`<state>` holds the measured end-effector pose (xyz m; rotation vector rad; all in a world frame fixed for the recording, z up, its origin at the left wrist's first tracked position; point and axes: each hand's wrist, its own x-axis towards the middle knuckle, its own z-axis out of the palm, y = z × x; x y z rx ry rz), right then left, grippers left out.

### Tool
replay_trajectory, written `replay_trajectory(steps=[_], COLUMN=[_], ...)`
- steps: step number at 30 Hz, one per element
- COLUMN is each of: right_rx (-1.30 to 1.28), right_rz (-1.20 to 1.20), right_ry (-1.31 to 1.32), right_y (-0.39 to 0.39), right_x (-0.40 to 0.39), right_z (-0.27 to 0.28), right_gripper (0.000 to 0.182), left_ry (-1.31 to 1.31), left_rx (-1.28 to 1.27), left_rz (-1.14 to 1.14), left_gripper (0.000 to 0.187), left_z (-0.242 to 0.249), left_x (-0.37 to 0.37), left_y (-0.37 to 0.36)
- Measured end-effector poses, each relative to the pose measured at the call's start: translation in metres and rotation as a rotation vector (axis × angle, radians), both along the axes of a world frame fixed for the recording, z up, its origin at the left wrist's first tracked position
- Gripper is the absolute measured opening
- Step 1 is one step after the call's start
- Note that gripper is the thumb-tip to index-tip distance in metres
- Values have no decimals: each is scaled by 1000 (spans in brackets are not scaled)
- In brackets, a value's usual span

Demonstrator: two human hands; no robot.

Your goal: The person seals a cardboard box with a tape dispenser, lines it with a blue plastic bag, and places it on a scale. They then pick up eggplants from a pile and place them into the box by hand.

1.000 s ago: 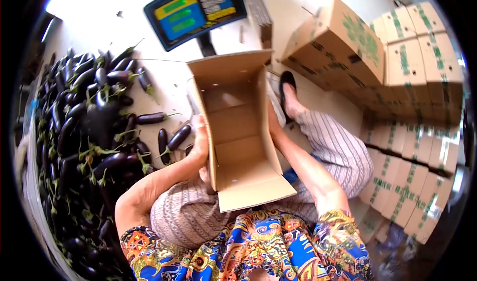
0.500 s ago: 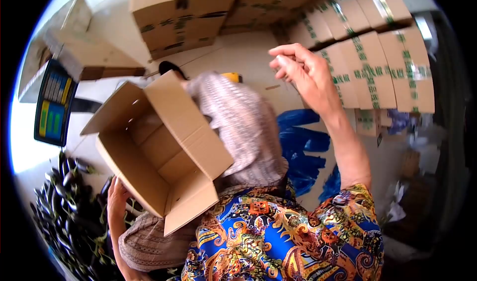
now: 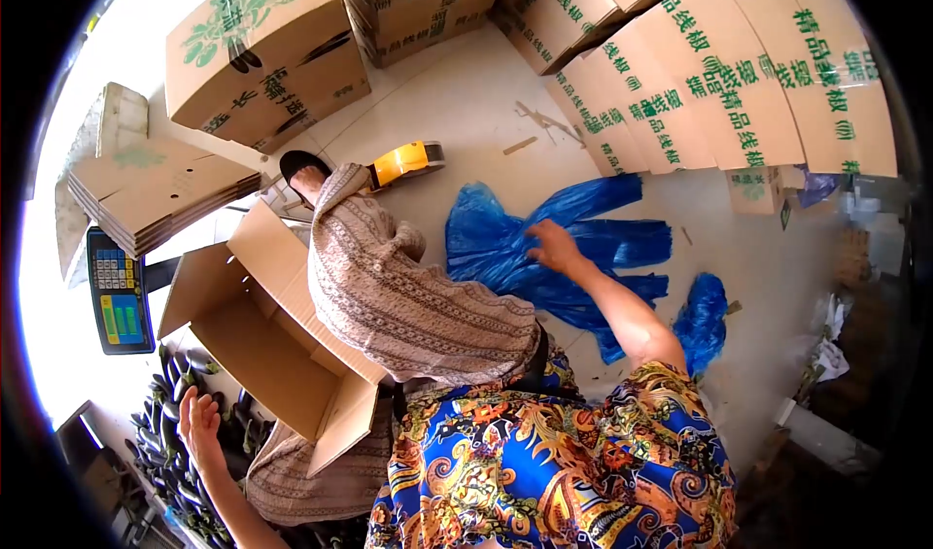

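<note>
My right hand (image 3: 556,248) reaches down over the blue plastic bags (image 3: 612,243) spread on the floor, its fingers apart; contact with the plastic cannot be made out. My left hand (image 3: 199,421) hovers over the pile of eggplants (image 3: 160,442), fingers spread and holding nothing. Between my left arm and my leg (image 3: 408,306) stands an open cardboard box (image 3: 262,350), tilted, with its flaps up and nothing visible inside.
Sealed boxes (image 3: 719,83) line the back right, and another closed box (image 3: 262,53) stands at the back left. Flattened cartons (image 3: 155,185) lie above the scale display (image 3: 120,291). A yellow tape roll (image 3: 406,163) rests by my foot. More blue plastic (image 3: 702,321) lies right.
My right hand has moved from the raised position down to the blue bags. My left hand has come away from the box's side. The camera view has shifted.
</note>
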<state>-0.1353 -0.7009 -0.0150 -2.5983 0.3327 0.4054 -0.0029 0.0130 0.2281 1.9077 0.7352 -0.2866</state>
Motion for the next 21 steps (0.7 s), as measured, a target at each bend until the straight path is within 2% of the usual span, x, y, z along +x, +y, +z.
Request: replay_trajectory(steps=[2,5,8,11,14,16,17,20,21], right_rx=[73,-93,-77,136,342,487,481,517,568], right_rz=[28,276,173,-41,-172,-399,-341,-486,-538], right_ry=[-13,89,97,39,-26,-41,-10,-12,44], right_y=[28,38,32,15,-12,-31,-34,-45,-45], right_x=[7,4,8,22,29,44,45,61,71], right_z=[3,-27,-26,20,29,46,57,70,90], right_gripper=[32,29,26,15,17,18,19,19,20], left_ry=[38,44,32,4,-6,-12,-14,-57,-93], left_rx=[-22,39,104,82,50,36,38,52,34], left_rz=[-95,-223,-297,-310,-294,-308,-326,-359,-355], left_gripper=[41,48,53,51,50,47,47,45,43], left_z=[9,23,35,38,36,36,37,41,40], left_x=[5,7,7,9,12,11,14,19,19], left_y=[-26,-66,-90,-96,-103,-109,-113,-127,-128])
